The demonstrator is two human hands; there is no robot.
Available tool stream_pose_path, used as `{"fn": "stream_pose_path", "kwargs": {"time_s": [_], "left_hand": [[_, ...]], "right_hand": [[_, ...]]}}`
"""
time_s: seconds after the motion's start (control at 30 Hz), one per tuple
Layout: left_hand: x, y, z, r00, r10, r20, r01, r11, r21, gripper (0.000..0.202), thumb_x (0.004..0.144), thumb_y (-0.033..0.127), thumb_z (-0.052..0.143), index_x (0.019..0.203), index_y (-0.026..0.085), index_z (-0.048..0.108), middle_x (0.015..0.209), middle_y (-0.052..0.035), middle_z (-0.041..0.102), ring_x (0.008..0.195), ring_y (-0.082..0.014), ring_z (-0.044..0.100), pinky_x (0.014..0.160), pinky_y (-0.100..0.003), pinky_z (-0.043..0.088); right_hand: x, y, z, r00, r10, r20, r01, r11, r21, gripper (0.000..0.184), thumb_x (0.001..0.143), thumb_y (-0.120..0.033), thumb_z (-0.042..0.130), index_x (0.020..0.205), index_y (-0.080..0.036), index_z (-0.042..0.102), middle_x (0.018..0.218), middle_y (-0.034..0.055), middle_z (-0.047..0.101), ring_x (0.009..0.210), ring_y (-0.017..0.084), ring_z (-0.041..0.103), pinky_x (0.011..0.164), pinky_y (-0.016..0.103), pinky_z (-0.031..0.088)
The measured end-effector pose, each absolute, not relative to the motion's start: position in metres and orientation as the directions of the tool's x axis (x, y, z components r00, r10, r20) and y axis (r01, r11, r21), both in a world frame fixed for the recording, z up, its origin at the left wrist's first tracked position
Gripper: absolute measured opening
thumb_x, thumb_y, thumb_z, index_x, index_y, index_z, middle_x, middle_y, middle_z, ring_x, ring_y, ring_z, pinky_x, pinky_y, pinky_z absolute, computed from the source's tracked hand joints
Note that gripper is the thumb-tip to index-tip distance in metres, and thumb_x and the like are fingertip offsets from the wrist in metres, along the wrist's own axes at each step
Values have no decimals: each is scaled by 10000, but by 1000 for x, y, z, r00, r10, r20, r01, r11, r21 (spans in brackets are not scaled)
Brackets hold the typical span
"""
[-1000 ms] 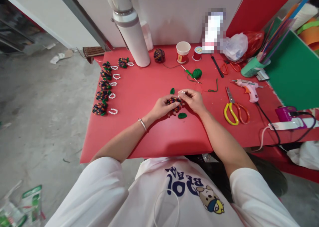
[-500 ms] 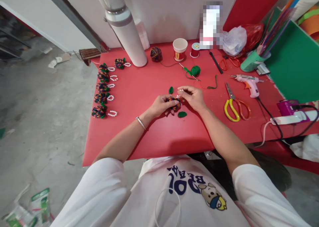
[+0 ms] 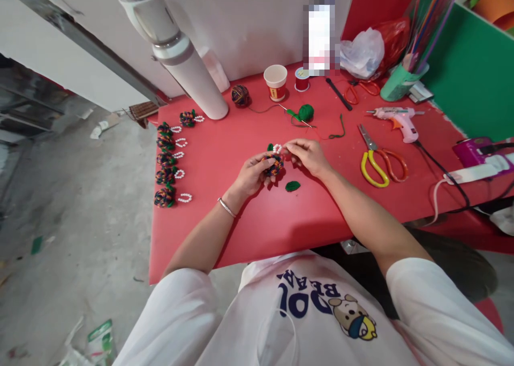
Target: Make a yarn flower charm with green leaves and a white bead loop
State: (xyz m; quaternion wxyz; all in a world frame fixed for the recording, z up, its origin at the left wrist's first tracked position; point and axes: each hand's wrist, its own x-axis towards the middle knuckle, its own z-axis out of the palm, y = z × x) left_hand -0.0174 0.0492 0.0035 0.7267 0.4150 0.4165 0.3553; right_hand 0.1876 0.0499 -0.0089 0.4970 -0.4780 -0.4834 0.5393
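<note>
My left hand (image 3: 252, 174) is closed around a multicoloured crocheted yarn flower (image 3: 273, 166), its thumb resting on top. From the flower's far edge stands a small loop of white beads (image 3: 277, 149). My right hand (image 3: 305, 156) is pinched just right of the beads; what its fingertips hold is too fine to make out. One green crocheted leaf (image 3: 293, 186) lies on the red table nearer to me, below the hands. Another green leaf (image 3: 270, 147) shows partly behind the flower.
At left stand several finished-looking yarn flowers (image 3: 164, 197) with bead loops. Farther back are a white flask (image 3: 201, 82), yarn ball (image 3: 240, 96), paper cup (image 3: 275, 83), thread spool (image 3: 302, 79) and green yarn (image 3: 305, 112). Scissors (image 3: 373, 162) and a pink glue gun (image 3: 405, 122) lie right.
The bead loop, formerly bunched at my right fingertips, now stands in plain sight beyond the flower, with my right fingers beside it. The whole view has shifted and turned slightly.
</note>
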Motion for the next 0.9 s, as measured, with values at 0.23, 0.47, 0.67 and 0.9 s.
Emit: {"fn": "stream_pose_path", "kwargs": {"time_s": [0.23, 0.47, 0.67, 0.9], "left_hand": [[-15, 47, 5, 440, 854, -277, -206, 396, 895, 587, 696, 442, 960, 1119, 120, 711, 717, -3, 725, 443, -120, 651, 315, -182, 358], [-15, 47, 5, 442, 855, -269, -203, 388, 899, 583, 699, 476, 960, 1091, 121, 713, 661, 1, 706, 444, -136, 657, 321, -185, 384], [-17, 50, 7, 431, 842, -326, -182, 435, 882, 464, 726, 444, 928, 957, 115, 697, 650, -17, 698, 430, -127, 633, 315, -187, 380], [-16, 55, 9, 439, 777, -452, -300, 601, 741, 190, 923, 297, 732, 949, 115, 683, 750, -43, 719, 492, -119, 646, 359, -185, 439]], "right_hand": [[184, 44, -3, -118, 992, -42, -11, -43, -999, 612, 863, -798, 702, 965, -205, 815, 760, 19, 692, 621, 147, 565, 582, 302, 489], [185, 46, -8, -84, 974, 212, 100, 220, -970, 455, 883, -632, 800, 1095, -231, 839, 976, 43, 720, 799, 162, 625, 810, 346, 539], [182, 44, -10, -64, 949, 310, 232, 316, -920, 304, 978, -513, 728, 910, -232, 820, 876, 37, 716, 808, 182, 633, 777, 344, 515], [180, 42, -9, -61, 927, 369, 326, 368, -871, 255, 1013, -434, 696, 919, -225, 807, 893, 46, 714, 789, 174, 613, 753, 334, 504]]}}
